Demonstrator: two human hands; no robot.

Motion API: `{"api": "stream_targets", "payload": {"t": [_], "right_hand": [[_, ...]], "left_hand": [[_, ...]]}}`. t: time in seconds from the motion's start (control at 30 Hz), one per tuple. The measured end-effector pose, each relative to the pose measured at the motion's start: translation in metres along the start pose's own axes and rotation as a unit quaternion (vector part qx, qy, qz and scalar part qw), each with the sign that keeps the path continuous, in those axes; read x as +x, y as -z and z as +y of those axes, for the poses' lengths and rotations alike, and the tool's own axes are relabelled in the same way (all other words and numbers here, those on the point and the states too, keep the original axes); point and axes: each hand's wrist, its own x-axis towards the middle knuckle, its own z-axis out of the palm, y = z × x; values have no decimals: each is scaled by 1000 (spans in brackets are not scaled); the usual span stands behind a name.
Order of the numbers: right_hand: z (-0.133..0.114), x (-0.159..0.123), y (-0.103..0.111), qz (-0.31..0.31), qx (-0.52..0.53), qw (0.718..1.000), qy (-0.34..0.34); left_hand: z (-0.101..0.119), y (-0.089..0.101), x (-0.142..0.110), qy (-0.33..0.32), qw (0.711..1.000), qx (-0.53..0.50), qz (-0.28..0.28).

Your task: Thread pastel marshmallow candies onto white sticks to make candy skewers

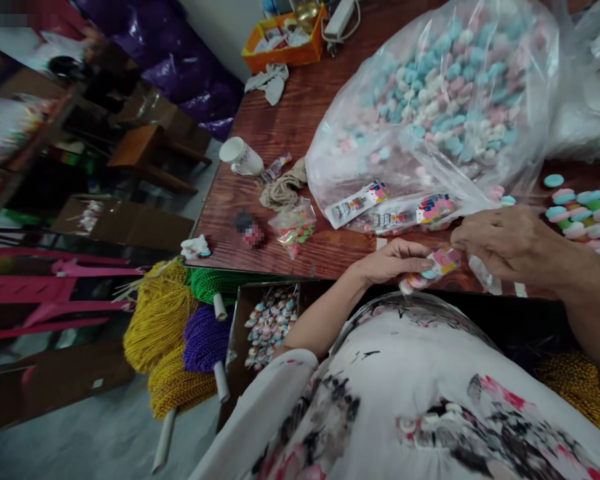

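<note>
Close to the table's front edge, my left hand (397, 262) is closed around a small printed plastic packet (443, 262) with pastel marshmallows inside. My right hand (513, 247) is closed at the packet's right end, its fingers curled and partly hiding what they pinch. Below the right hand hangs a strip of clear plastic (484, 275). Just behind both hands, a stack of printed wrappers (410, 210) lies against a large clear bag of marshmallows (445, 100). Twisted marshmallow sticks (583, 217) lie to the right of my right hand.
On the table's left side are a white mug (243, 158), a coil of rope (283, 187) and a small candy bag (296, 227). An orange tray (285, 40) stands at the back. Below sit a box of wrapped candies (273, 327) and yellow cord bundles (160, 317).
</note>
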Motion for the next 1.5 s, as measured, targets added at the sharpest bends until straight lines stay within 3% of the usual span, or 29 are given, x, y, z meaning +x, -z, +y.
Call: {"api": "stream_targets", "payload": {"t": [0.1,0.17,0.23,0.3,0.4,0.53,0.63,0.73,0.83,1.0,1.1,1.17,1.23,1.33,1.4,1.47,1.5], "right_hand": [[3,7,-7,-40,24,995,85],[4,9,-15,-29,11,997,70],[0,9,-26,16,17,1000,20],[-8,6,-40,118,75,986,-91],[-26,-3,-68,267,212,905,-253],[-44,-11,-97,242,261,894,-272],[-44,-8,-100,259,233,904,-249],[-39,-4,-98,276,157,929,-189],[-35,-2,-104,305,79,939,-140],[-30,1,-112,294,107,932,-183],[-21,-4,-100,237,44,955,-172],[-14,-10,-87,142,-39,984,-96],[-9,-17,-75,41,-75,996,-3],[-11,-25,-64,-13,-45,995,85],[-17,-29,-65,-25,-20,995,89],[-23,-34,-72,-55,-11,998,30],[-26,-36,-76,-77,0,997,-23]], "left_hand": [[-13,-10,5,-41,994,-57,83],[-19,-18,8,-62,985,-85,136],[-22,-24,10,-97,972,-110,185],[-23,-26,11,-151,949,-124,246],[-22,-24,13,-215,917,-99,320],[-23,-22,12,-266,902,0,339],[-24,-26,9,-242,919,-31,309],[-26,-29,4,-190,947,-132,222],[-28,-27,1,-158,960,-168,162],[-26,-13,-2,-118,971,-139,152],[-20,-6,-5,-78,976,-153,131],[-17,-3,-9,-32,983,-162,80],[-15,0,-12,20,988,-153,6],[-13,4,-16,84,986,-92,-107],[-12,3,-17,103,984,13,-142],[-11,-1,-18,78,967,211,-117],[-10,-4,-18,47,938,335,-80]]}}
